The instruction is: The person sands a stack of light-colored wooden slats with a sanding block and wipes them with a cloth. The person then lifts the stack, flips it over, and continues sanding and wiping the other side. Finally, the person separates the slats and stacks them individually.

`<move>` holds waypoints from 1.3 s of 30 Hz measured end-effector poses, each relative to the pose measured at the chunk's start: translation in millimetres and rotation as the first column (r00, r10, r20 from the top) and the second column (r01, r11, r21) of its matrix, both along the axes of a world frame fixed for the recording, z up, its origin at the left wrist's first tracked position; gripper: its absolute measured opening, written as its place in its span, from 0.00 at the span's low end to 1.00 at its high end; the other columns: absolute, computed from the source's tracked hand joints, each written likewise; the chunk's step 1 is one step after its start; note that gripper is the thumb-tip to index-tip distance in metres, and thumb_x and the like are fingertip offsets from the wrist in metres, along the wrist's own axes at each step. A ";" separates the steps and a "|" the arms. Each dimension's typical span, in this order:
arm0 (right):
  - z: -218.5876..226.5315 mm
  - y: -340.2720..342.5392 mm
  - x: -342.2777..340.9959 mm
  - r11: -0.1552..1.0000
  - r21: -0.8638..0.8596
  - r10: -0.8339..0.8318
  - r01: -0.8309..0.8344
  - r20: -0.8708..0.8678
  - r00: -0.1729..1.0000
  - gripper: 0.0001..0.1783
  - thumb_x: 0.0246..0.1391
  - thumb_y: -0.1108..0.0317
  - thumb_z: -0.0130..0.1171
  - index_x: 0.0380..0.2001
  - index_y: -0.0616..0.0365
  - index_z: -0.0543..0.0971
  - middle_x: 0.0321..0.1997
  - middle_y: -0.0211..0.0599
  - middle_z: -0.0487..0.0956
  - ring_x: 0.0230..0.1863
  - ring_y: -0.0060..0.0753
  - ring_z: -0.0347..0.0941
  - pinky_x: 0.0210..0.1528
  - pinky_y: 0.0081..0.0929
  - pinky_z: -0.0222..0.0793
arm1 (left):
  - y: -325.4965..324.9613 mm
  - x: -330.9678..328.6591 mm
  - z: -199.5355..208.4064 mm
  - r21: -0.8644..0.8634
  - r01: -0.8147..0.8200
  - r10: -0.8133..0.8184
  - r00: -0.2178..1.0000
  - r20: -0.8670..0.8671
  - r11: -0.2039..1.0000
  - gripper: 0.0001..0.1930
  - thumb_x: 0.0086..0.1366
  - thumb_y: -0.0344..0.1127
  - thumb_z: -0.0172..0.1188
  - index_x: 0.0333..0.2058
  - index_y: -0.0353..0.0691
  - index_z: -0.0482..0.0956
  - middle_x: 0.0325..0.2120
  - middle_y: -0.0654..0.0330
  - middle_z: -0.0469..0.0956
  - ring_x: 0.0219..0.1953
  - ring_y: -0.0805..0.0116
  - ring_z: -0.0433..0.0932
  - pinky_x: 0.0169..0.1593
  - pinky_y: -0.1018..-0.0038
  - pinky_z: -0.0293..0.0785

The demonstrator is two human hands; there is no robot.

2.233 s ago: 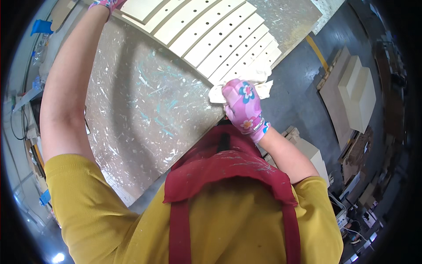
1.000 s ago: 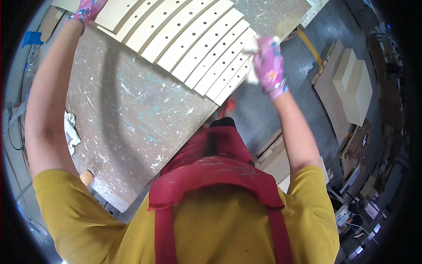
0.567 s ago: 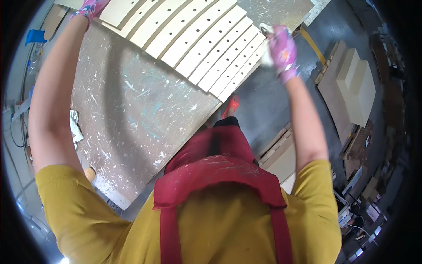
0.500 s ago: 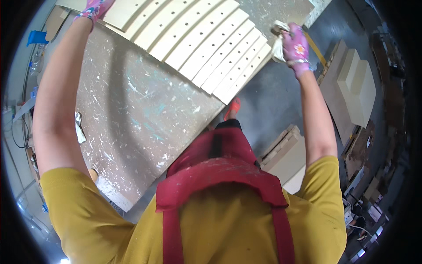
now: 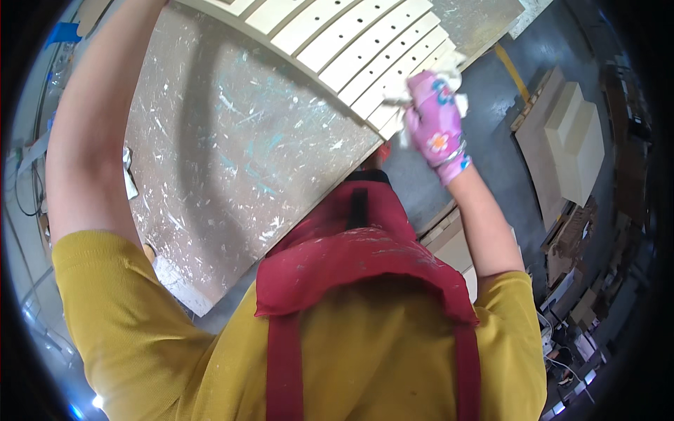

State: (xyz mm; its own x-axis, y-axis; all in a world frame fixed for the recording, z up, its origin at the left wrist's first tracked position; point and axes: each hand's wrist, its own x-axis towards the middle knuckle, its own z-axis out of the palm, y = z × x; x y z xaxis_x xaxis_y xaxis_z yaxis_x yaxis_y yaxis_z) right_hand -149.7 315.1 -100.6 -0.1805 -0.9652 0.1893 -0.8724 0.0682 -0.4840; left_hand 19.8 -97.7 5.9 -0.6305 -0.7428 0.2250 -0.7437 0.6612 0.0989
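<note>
My right hand (image 5: 437, 123), in a pink flowered glove, is closed on a crumpled white cloth (image 5: 397, 95). It presses the cloth against the right end of several pale boards (image 5: 365, 59) with dark round holes. The boards lie side by side in a fanned, curved row on a paint-flecked worktable (image 5: 232, 147). My left arm (image 5: 91, 133) stretches up along the left side, and its hand is past the upper edge of the picture, near the far left end of the boards.
Beyond the table's right edge, pale panels (image 5: 562, 133) lie stacked on the floor, with a yellow floor line (image 5: 511, 74) beside them. Another board stack (image 5: 456, 245) is near my right elbow. A white scrap (image 5: 129, 175) lies at the table's left edge.
My right hand has come down and left with the cloth, from beyond the boards' corner onto their ends. My left hand has slipped out at the top. The boards appear higher in view.
</note>
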 end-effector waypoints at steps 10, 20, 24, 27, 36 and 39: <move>11.5 68.2 45.0 0.993 0.118 0.004 -0.020 0.138 0.990 0.16 0.47 0.72 0.57 0.42 0.58 0.76 0.40 0.46 0.76 0.43 0.49 0.76 0.46 0.41 0.73 | -7.0 2.9 -6.0 -0.039 0.038 -0.036 0.999 0.033 0.999 0.30 0.73 0.53 0.41 0.64 0.36 0.65 0.66 0.50 0.62 0.70 0.54 0.57 0.72 0.65 0.49; 0.9 19.4 -4.5 0.997 0.053 0.062 -0.048 -0.308 0.949 0.17 0.43 0.74 0.59 0.40 0.60 0.77 0.41 0.45 0.77 0.42 0.47 0.73 0.45 0.42 0.70 | -9.6 10.6 -2.6 -0.014 0.042 -0.042 0.999 0.007 0.999 0.29 0.74 0.52 0.42 0.64 0.37 0.65 0.66 0.50 0.62 0.70 0.54 0.57 0.72 0.66 0.49; -17.9 3.6 -48.6 0.970 -0.182 -0.184 0.158 -0.132 0.974 0.17 0.43 0.73 0.58 0.41 0.61 0.77 0.39 0.46 0.76 0.43 0.49 0.72 0.46 0.43 0.69 | -7.6 9.7 -4.7 -0.003 0.045 -0.046 0.999 -0.020 0.999 0.28 0.74 0.51 0.44 0.64 0.37 0.65 0.66 0.49 0.62 0.69 0.53 0.57 0.72 0.65 0.49; -25.0 18.5 -7.6 0.989 -0.015 -0.146 0.145 -0.111 0.983 0.17 0.41 0.75 0.56 0.39 0.60 0.79 0.40 0.48 0.77 0.42 0.50 0.74 0.47 0.42 0.71 | 9.8 4.1 4.9 0.047 -0.023 0.024 1.000 -0.016 0.999 0.29 0.74 0.51 0.44 0.64 0.36 0.65 0.65 0.48 0.63 0.69 0.53 0.57 0.72 0.65 0.50; -28.2 -16.6 -100.4 0.919 -0.261 -0.320 0.294 -0.062 0.945 0.15 0.49 0.82 0.55 0.42 0.61 0.77 0.42 0.49 0.77 0.47 0.52 0.75 0.52 0.41 0.71 | 3.7 3.9 2.8 0.000 0.114 -0.114 0.993 0.034 0.993 0.28 0.74 0.51 0.42 0.63 0.36 0.65 0.65 0.49 0.64 0.68 0.53 0.58 0.71 0.66 0.51; -45.2 -16.6 -162.8 0.847 -0.225 -0.486 0.482 0.040 0.873 0.12 0.55 0.69 0.60 0.41 0.62 0.77 0.40 0.50 0.77 0.41 0.56 0.75 0.48 0.42 0.72 | 12.0 2.6 4.5 0.005 0.098 -0.098 0.994 0.055 0.995 0.28 0.74 0.51 0.43 0.63 0.36 0.66 0.65 0.50 0.64 0.68 0.54 0.59 0.71 0.66 0.52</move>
